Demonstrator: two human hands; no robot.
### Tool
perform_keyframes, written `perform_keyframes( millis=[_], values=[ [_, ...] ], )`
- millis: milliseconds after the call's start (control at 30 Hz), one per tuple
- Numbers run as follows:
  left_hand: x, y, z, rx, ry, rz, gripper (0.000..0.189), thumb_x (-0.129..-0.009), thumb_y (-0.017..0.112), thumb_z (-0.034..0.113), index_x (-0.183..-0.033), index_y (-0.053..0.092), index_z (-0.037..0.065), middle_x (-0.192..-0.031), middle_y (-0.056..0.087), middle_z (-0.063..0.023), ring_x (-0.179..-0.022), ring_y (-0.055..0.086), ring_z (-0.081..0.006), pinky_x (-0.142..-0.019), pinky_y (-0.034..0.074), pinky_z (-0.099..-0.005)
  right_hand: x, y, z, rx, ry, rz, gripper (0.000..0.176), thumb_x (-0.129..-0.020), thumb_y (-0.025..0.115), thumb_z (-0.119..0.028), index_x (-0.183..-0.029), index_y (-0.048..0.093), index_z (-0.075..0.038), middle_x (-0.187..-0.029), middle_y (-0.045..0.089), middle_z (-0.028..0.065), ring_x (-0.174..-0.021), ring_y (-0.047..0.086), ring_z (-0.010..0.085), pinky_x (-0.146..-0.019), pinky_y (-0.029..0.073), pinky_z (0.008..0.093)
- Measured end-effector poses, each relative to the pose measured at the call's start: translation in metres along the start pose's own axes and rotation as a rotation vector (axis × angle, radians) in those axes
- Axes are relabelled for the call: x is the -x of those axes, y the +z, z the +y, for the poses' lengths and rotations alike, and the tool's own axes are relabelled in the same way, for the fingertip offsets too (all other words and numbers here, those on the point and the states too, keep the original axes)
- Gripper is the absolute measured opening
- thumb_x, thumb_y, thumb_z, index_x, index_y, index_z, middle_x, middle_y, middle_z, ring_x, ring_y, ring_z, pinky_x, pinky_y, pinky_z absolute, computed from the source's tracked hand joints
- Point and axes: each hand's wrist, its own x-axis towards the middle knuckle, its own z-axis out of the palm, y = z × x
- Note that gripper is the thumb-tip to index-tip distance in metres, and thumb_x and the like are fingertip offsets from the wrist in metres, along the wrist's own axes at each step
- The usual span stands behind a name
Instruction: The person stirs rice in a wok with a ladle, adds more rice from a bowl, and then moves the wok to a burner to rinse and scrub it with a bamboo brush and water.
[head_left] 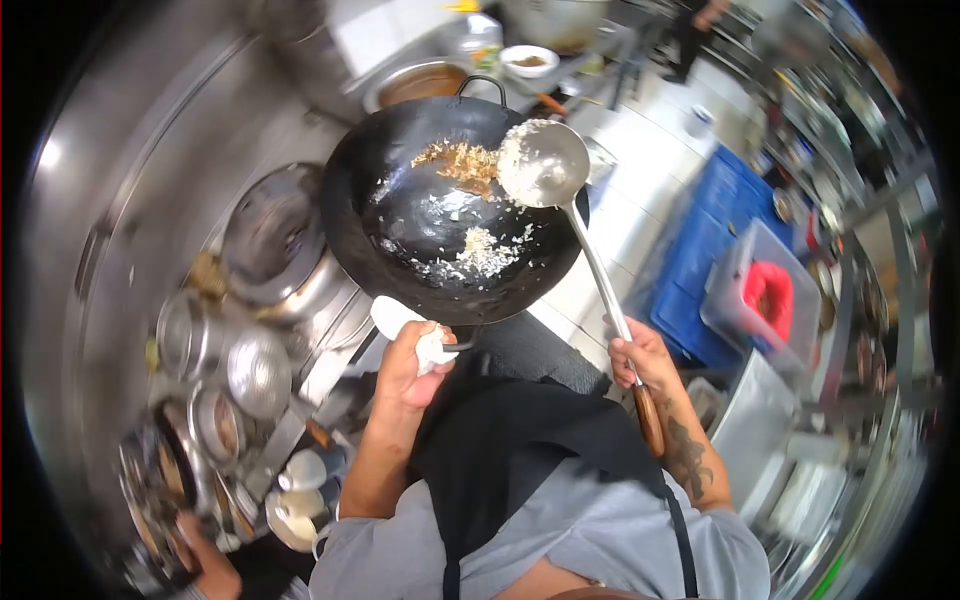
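A large black wok [350, 235] is tilted in front of me. My left hand [405, 368] is closed round its near handle [460, 347] with a white cloth [394, 318] between. In my right hand [643, 358] is a long metal ladle [560, 172], gripped along the shaft above its wooden end. The ladle's bowl is over the wok's upper right side, with rice [518, 160] stuck along its left edge. Brown fried bits and rice [462, 165] lie near the wok's far side. Loose white rice [478, 256] is scattered lower down on the black surface.
Behind the wok are a pan of brown liquid [425, 82] and a white bowl [529, 61]. Metal pots and lids [262, 372] crowd the left. At right are a blue container [690, 255] and a clear bin [735, 315]. Another person's hand [208, 562] shows at lower left.
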Motion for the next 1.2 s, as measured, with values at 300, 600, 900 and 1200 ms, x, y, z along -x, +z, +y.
perform_keyframes(
  millis=[300, 600, 900, 1200],
  values=[
    [0.052, 0.133, -0.125, 0.191, 0.435, 0.21, 0.005, -0.089, 0.059, 0.013, -0.087, 0.055, 0.01, -0.076, 0.061, -0.0102, -0.067, 0.058, -0.0178, -0.045, 0.039, -0.0282, -0.027, -0.06, -0.188, -0.04, -0.01, -0.663, 0.054, -0.091, 0.06, -0.008, -0.141, 0.039, -0.004, -0.078, 0.054, 0.0059, -0.047, 0.049, 0.0111, -0.04, 0.041, 0.027],
    [0.03, 0.149, -0.152, 0.37, 0.596, 0.111, 0.008, -0.088, 0.059, 0.012, -0.082, 0.056, 0.008, -0.072, 0.062, -0.0096, -0.058, 0.054, -0.0193, -0.044, 0.039, -0.0283, 0.013, -0.086, -0.184, 0.604, -0.1, -0.568, 0.039, -0.091, 0.058, -0.001, -0.13, 0.052, -0.003, -0.068, 0.053, -0.001, -0.049, 0.049, 0.0073, -0.044, 0.041, 0.0241],
    [-0.046, 0.1, -0.146, 0.393, 0.628, 0.13, 0.007, -0.087, 0.06, 0.012, -0.081, 0.058, 0.012, -0.07, 0.06, -0.0028, -0.058, 0.055, -0.0168, -0.045, 0.042, -0.0278, -0.021, -0.074, -0.157, 0.775, -0.359, -0.588, 0.048, -0.091, 0.058, -0.004, -0.138, 0.048, -0.003, -0.07, 0.055, -0.0005, -0.05, 0.051, 0.0069, -0.047, 0.042, 0.0238],
    [-0.11, 0.029, -0.123, 0.227, 0.684, 0.26, 0.012, -0.089, 0.06, 0.026, -0.084, 0.057, 0.015, -0.069, 0.059, -0.0014, -0.06, 0.058, -0.0176, -0.043, 0.04, -0.0297, -0.184, -0.047, -0.137, 1.267, -0.727, -0.734, 0.046, -0.087, 0.062, -0.007, -0.131, 0.054, 0.003, -0.073, 0.061, 0.0075, -0.054, 0.058, 0.0129, -0.05, 0.047, 0.0291]
  ],
)
